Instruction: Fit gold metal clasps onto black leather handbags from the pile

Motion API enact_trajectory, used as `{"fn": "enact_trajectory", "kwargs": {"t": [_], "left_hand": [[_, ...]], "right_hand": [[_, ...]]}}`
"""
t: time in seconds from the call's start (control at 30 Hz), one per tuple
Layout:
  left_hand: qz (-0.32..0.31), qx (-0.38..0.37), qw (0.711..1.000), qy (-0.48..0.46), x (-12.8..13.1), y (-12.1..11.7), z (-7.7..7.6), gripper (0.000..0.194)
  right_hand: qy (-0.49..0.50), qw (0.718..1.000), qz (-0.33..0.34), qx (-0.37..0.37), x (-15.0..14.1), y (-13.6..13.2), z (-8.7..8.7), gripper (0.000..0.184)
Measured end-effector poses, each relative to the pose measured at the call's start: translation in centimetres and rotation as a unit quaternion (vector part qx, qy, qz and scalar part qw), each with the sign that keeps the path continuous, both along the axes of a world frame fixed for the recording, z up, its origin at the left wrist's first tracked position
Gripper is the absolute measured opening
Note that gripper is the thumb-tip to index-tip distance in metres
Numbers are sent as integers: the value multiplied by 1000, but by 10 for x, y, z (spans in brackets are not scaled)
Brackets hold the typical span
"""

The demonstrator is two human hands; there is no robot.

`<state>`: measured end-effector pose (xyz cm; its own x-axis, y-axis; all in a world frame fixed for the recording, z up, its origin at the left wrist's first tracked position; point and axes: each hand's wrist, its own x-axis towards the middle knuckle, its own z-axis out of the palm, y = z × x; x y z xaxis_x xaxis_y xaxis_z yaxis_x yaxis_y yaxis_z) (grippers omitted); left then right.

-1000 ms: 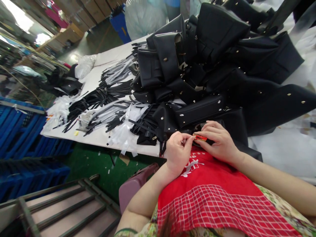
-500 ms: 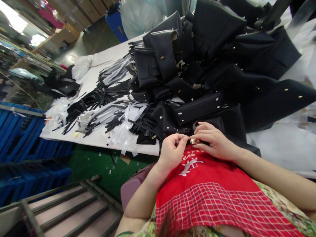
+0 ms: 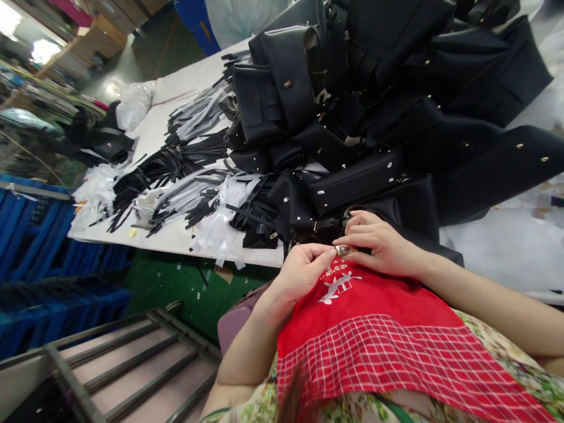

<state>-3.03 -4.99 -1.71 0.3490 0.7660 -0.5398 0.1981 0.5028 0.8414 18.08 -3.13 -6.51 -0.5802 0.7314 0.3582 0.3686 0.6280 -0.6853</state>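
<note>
Pinching a small shiny metal fitting (image 3: 343, 251) between them, the two bare hands are meeting in front of the person's red apron (image 3: 374, 299). The left hand (image 3: 299, 271) is closing its thumb and forefinger on one end of the fitting, while the right hand (image 3: 379, 245) is gripping the other end between its fingers. The fitting is sitting near the apron's white print, by the edge of the white table (image 3: 170, 89). Just beyond the hands, a heap of black leather-look handbags (image 3: 275, 94) is covering much of the tabletop, gold-toned studs glinting here and there. Left of the heap, I'm seeing black straps (image 3: 176, 161) lying fanned out, white film scraps (image 3: 227, 202) spreading beside them. Blue slatted pallets (image 3: 37, 235) are standing past the table's left end.
</note>
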Motion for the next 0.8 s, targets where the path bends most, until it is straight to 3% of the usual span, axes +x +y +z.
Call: {"fn": "enact_trajectory", "kwargs": {"t": [0.23,0.8], "left_hand": [[-1,-5,1000,16,-1,2,-4,33],[4,-17,1000,13,-3,2,-4,27]], "right_hand": [[-12,1000,4,12,-1,0,0,22],[-29,1000,3,9,-2,0,1,23]]}}
